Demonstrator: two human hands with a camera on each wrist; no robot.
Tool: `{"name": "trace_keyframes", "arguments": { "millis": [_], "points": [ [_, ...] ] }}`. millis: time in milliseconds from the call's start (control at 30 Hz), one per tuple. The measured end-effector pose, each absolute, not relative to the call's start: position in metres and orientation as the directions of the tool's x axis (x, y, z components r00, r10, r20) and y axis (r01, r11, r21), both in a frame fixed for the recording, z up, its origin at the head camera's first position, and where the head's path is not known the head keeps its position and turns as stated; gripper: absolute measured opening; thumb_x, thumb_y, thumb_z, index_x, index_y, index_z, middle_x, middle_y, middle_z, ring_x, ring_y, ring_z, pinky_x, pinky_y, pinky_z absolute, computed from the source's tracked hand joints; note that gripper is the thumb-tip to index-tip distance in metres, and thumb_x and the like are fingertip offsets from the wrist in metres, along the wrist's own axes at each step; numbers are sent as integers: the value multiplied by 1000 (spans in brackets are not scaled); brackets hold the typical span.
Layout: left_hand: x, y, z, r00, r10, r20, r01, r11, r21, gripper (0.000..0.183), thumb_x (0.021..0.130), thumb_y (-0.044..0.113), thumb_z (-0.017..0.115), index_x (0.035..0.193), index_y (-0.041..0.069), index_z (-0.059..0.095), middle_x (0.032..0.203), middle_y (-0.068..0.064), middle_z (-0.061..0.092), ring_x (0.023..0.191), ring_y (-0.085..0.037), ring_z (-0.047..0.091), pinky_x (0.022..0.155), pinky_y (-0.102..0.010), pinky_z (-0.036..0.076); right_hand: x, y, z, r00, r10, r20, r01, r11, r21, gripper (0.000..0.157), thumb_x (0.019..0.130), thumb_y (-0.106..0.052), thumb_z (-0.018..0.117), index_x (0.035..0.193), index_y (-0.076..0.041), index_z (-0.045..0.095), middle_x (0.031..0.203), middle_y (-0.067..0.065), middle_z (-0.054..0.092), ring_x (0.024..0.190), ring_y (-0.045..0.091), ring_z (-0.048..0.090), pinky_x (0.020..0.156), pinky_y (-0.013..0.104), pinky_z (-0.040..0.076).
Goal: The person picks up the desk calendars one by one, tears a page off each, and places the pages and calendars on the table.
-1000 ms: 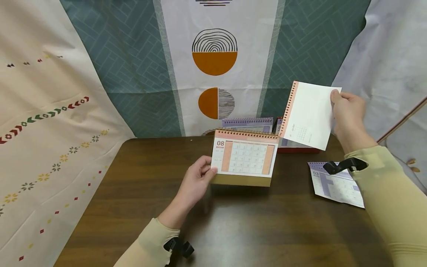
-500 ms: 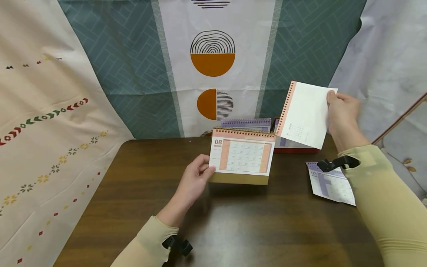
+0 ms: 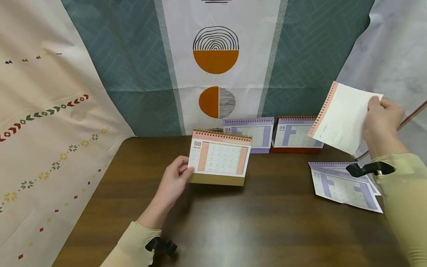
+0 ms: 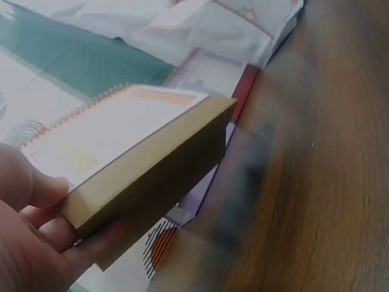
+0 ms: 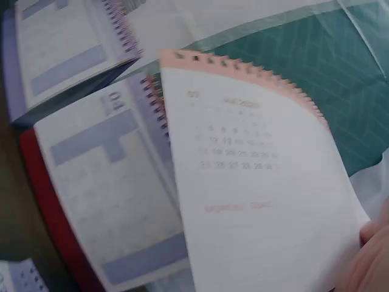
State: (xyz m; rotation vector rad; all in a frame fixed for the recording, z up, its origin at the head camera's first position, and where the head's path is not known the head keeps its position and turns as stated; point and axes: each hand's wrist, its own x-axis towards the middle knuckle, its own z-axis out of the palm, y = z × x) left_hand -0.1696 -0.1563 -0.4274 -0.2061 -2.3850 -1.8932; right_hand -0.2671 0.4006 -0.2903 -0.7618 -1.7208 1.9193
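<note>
My left hand [image 3: 171,181] grips the lower left corner of a spiral desk calendar [image 3: 221,157] with a gold base and a pink-topped page marked 08. In the left wrist view the thumb lies on the front of the calendar [image 4: 146,146], with fingers under its base. Out to the right, my right hand [image 3: 383,124] pinches the edge of a loose white calendar page [image 3: 347,115]. A pink strip with punched holes runs along that page's opposite edge. The right wrist view shows a small month grid printed on the page [image 5: 255,182], which bends slightly. Page and calendar are apart.
Behind stand a purple desk calendar [image 3: 263,138], partly covered by the held one, and a red-based calendar [image 3: 297,150], both showing 04. Loose purple pages [image 3: 343,189], the top one marked 03, lie on the wooden table [image 3: 253,230] at right. Patterned cloth [image 3: 140,66] hangs behind.
My right hand has carried the loose page right, away from the gold-based calendar. My left hand has shifted that calendar left, uncovering more of the two calendars behind.
</note>
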Motion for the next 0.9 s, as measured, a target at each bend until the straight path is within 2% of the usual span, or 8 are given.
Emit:
{"name": "trace_keyframes", "arguments": {
  "millis": [167,233,367,467,533,600,833,900],
  "points": [
    [-171,-161,-427,-985,68,160,172,249,953,14,108,-2,66,120,2,69,103,-15,81,71,-18,46,63,-28,31,-253,407,-304,-800,598,-57,94,30,-995,32,110,-37,64,82,-29,78,104,-9,59,89,8,53,62,15,47],
    [-171,-162,-430,-987,72,146,160,252,955,14,107,-3,66,120,2,69,104,-15,81,71,-18,47,63,-28,32,-248,409,-308,-822,570,-5,123,169,-978,35,111,-40,60,80,-34,76,95,-14,59,88,9,52,63,15,46],
    [-170,-163,-433,-989,56,136,146,245,959,14,107,-3,66,120,2,69,105,-15,81,73,-19,49,63,-28,32,-236,419,-314,-876,474,83,199,513,-835,45,111,-53,49,111,-21,80,86,-19,57,91,14,50,65,20,45],
    [-170,-165,-433,-989,47,141,148,242,959,14,107,-3,66,120,2,69,106,-16,81,73,-20,48,63,-28,32,-229,424,-318,-918,376,127,193,704,-684,70,112,-58,44,142,0,67,104,4,70,98,25,51,63,24,46],
    [-170,-167,-433,-989,45,141,148,246,958,14,107,-3,67,120,2,69,106,-16,81,72,-20,47,63,-28,32,-227,425,-321,-938,313,150,161,775,-611,74,113,-56,43,146,7,62,124,25,69,102,33,53,63,27,45],
    [-170,-168,-433,-990,45,134,141,251,958,14,107,-2,67,120,2,69,106,-15,81,72,-20,46,63,-28,32,-225,425,-325,-947,269,173,135,826,-547,71,115,-53,43,144,8,63,134,36,63,105,41,54,64,30,45],
    [-171,-169,-434,-992,42,119,126,252,960,16,109,0,66,124,1,69,112,-15,81,86,-25,57,68,-30,35,-215,424,-328,-945,218,245,110,915,-389,66,116,-50,46,141,8,66,131,41,64,105,56,62,74,58,46],
    [-172,-169,-435,-992,42,118,125,251,960,16,109,1,66,125,1,69,113,-15,81,87,-26,57,69,-31,35,-211,423,-327,-943,202,265,104,934,-342,64,116,-51,47,140,6,67,125,39,68,100,56,64,72,60,45]
  ]
}}
